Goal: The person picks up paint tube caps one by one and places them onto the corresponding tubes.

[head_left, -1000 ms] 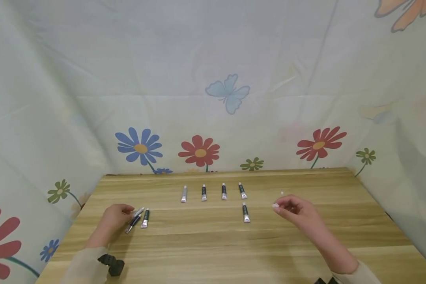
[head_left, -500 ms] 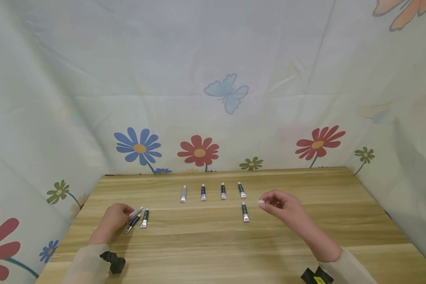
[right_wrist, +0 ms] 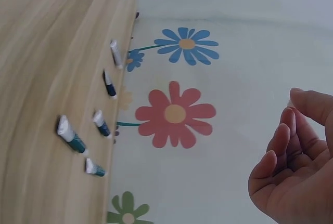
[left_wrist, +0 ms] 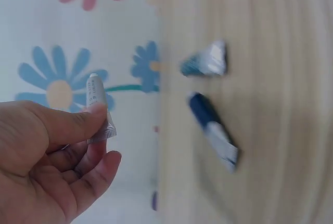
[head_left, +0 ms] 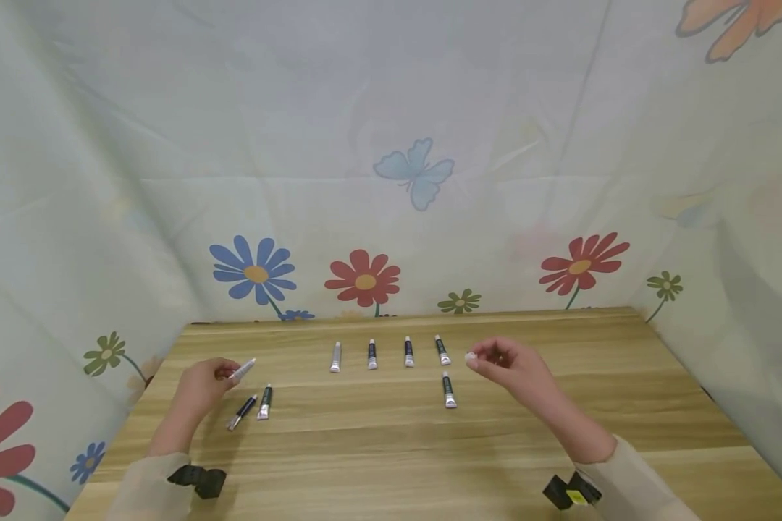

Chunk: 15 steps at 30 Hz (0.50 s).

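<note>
At the table's left side, my left hand (head_left: 198,387) pinches a small white paint tube (left_wrist: 96,91) between thumb and fingers, its cap end pointing up and away. Just below that hand lie a dark blue paint tube (head_left: 242,412) and a dark green one (head_left: 265,401). On the right, my right hand (head_left: 518,369) pinches a small white piece (head_left: 471,356) between thumb and index finger; I cannot tell what it is. Its fingertips are just right of a green tube (head_left: 442,349), with another green tube (head_left: 449,389) lying nearer.
Along the back of the wooden table (head_left: 365,463) a silver-white tube (head_left: 335,357) and two dark blue tubes (head_left: 372,354) lie in a row with the far green one. A flower-printed cloth (head_left: 417,246) rises behind the table and at both sides.
My left hand has lifted the white paint tube from beside the dark blue one, up and away. My right hand has moved left toward the tubes with the small white piece.
</note>
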### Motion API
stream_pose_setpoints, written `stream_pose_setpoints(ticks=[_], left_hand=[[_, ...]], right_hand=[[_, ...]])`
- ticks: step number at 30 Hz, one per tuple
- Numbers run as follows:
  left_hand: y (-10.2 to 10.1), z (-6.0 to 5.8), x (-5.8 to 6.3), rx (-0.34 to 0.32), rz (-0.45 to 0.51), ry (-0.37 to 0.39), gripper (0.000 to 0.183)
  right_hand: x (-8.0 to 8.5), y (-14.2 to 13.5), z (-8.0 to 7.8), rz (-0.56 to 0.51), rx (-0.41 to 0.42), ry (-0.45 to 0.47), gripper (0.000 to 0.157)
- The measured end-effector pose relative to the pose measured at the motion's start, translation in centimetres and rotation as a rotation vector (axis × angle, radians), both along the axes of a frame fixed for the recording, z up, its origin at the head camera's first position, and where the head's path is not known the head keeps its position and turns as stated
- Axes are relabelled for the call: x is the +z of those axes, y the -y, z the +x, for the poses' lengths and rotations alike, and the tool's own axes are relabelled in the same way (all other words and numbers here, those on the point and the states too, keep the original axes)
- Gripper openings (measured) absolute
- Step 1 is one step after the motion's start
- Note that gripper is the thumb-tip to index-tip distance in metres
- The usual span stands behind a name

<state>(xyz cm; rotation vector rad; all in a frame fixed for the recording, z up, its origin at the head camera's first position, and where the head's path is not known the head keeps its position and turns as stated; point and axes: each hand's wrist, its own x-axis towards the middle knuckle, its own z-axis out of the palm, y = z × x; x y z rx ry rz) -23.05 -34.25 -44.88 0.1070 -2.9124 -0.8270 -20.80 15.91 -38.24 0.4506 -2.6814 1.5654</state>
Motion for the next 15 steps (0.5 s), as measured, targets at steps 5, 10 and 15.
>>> stream_pose_setpoints(ticks=[5, 10, 15], left_hand=[[-2.7, 1.5, 3.1, -0.031, 0.071, -0.031, 0.029], [-6.7, 2.9, 5.3, -0.057, 0.174, -0.063, 0.034], [-10.7, 4.3, 6.4, -0.012, 0.317, -0.086, 0.032]], right_hand=[[1.5, 0.3, -0.1, -0.001, 0.004, -0.032, 0.025], [2.5, 0.5, 0.2, -0.020, 0.002, -0.062, 0.023], [2.8, 0.9, 0.5, -0.068, -0.007, -0.062, 0.023]])
